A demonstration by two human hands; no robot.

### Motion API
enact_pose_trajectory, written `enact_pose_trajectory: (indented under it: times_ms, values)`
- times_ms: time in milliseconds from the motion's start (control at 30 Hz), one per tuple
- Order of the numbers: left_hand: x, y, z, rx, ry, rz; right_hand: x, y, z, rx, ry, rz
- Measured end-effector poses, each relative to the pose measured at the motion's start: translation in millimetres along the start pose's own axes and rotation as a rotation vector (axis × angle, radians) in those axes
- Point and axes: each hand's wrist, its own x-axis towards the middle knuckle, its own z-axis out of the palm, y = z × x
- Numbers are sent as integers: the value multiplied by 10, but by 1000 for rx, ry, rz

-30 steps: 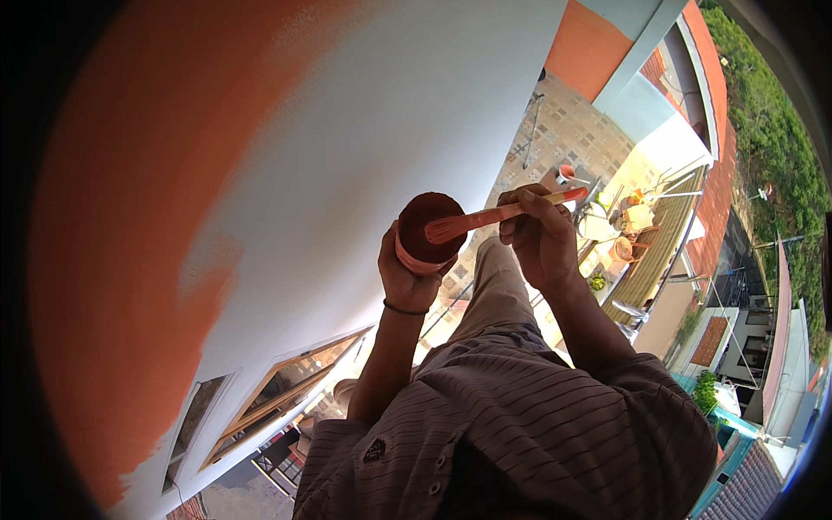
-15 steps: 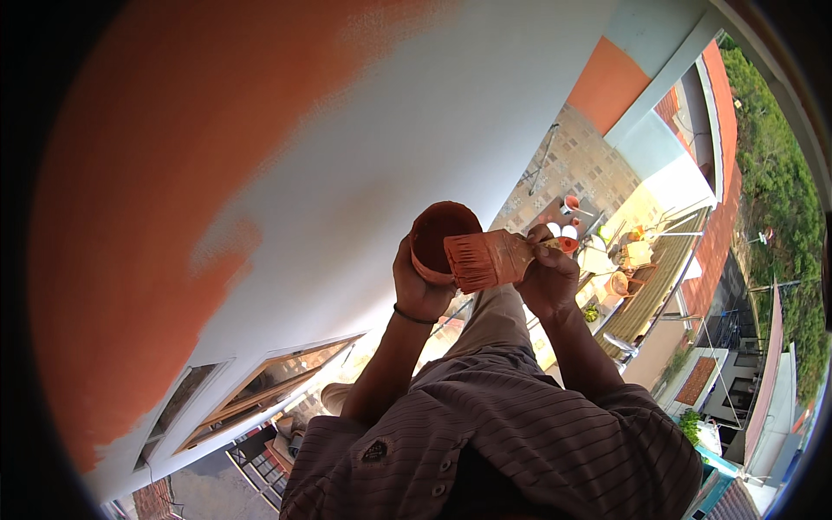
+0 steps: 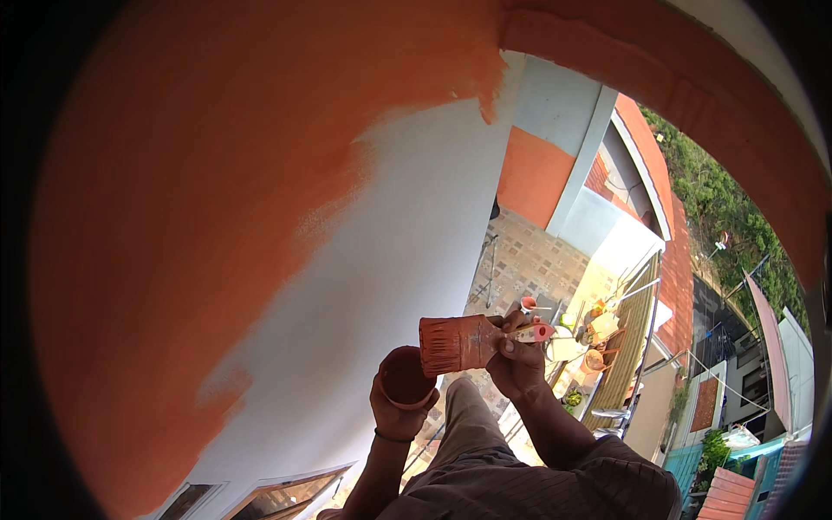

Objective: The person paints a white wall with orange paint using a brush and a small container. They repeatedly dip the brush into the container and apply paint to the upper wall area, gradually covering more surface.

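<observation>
The left hand (image 3: 399, 419) has its grip wrapped around a paint cup (image 3: 406, 375), mouth up, at the view's six o'clock. At the cup's three o'clock, the right hand (image 3: 519, 368) has its grip clamped on a broad brush (image 3: 475, 341), bristles (image 3: 439, 346) pointing to nine o'clock; a partly orange wall (image 3: 204, 225) fills nine to eleven o'clock.

brush (image 3: 472, 341) w/ rough bristles (image 3: 438, 347), smooth matt wall (image 3: 390, 225) & cloth shirt (image 3: 537, 490).

Green trees (image 3: 724, 186) beyond orange-red roof (image 3: 681, 269); patterned tile floor (image 3: 533, 256) below; wood-framed window (image 3: 286, 497) at lower left.
</observation>
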Motion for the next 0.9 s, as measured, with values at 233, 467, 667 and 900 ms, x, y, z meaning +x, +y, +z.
enact_pose_trajectory:
  times_ms: [233,467,667,900]
  values:
    - [-84,-95,-53,10,177,2,713,-974,671,-795,-86,-991]
    - [-136,-150,-275,-105,158,-64,1660,-1757,1290,-1450,-124,-1861]
    - [-193,-131,-241,-87,174,-34,2453,-2268,1360,-1343,-192,-1816]
    - [-168,-117,-257,-88,184,-23,2763,-2497,1247,-1384,-282,-1823]
